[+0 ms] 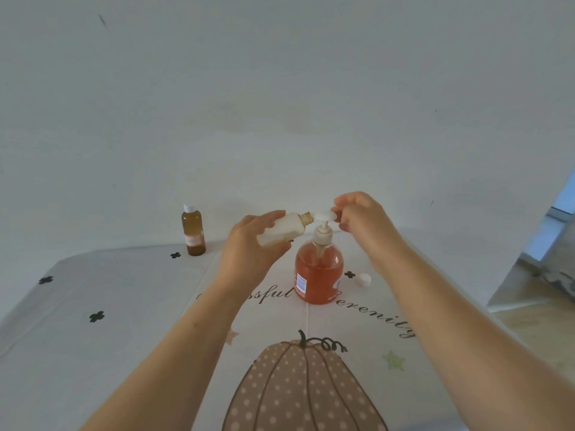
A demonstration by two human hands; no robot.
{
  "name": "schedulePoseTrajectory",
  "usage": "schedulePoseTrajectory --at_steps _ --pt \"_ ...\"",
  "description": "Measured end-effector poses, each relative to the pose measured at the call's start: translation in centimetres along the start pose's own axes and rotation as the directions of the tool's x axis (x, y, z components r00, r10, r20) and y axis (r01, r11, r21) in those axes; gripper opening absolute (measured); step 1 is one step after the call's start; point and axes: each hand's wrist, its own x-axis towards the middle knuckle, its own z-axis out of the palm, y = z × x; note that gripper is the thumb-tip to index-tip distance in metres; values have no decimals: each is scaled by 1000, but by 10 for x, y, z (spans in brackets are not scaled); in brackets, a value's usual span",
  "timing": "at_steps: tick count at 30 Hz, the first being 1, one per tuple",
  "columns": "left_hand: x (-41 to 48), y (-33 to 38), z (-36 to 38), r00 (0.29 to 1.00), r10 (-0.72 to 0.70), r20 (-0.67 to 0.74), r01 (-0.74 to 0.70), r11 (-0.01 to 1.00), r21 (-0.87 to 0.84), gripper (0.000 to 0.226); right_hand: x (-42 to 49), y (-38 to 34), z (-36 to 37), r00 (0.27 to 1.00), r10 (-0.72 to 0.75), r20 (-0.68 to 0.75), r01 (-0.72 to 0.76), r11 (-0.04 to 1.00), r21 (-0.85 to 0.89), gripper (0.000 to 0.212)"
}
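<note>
Centre crowded, sides open

The pump bottle [319, 269] stands mid-table. Both hands meet just above it, the left hand [249, 247] gripping a small bottle [284, 228] and the right hand [362, 219] pinching the pump head [325, 216], which blocks passage there. A white cap [363, 279] lies just right of the pump bottle, and a brown bottle [193, 231] stands far left. A hand could pass over the tablecloth [109, 331] to the left and near.

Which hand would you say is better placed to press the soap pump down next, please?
The right hand: its fingers curl over the pump head of the soap dispenser. The left hand is occupied, gripping the small bottle with its open neck at the nozzle.
</note>
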Motion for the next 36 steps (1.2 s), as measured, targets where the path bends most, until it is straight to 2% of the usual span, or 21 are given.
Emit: schedulePoseTrajectory --at_steps 3,6,12,16,18,19,21,23,24,28,36 --pt "0 -1 -1 997 -40 58 46 995 -91 49 21 -13 9 995 -67 -80 57 991 -123 21" --pt "0 -1 0 995 -60 78 71 987 -147 47 36 -19 21 997 -71 -30 62 968 -244 21" --pt "13 -2 -5 995 -20 96 33 990 -139 48 55 -27 31 998 25 61 -8 964 -264 24" --pt "18 -7 -11 991 -6 130 25 989 -148 51 63 -26 41 991 64 115 -3 883 -469 31" --pt "19 -10 -15 987 0 163 24 989 -146 54 68 -33 46 966 169 198 -8 779 -627 35" --pt "21 -12 -16 983 0 183 27 989 -143 56 72 -36 49 947 243 210 -9 672 -741 38" --pt "22 -14 -19 979 -10 204 39 989 -142 58 76 -42 54 917 320 238 98 400 -911 41" --pt "22 -14 -22 980 -24 198 57 986 -160 57 80 -44 56 882 375 286 209 233 -950 38" --pt "22 -15 -22 981 -33 190 66 984 -167 56 81 -44 57 873 388 295 241 183 -953 37" --pt "21 -16 -26 987 -39 156 67 982 -176 48 85 -40 60 863 406 301 278 117 -953 38" --pt "21 -18 -24 983 -52 178 81 984 -161 43 82 -28 57 892 331 308 270 157 -950 40"
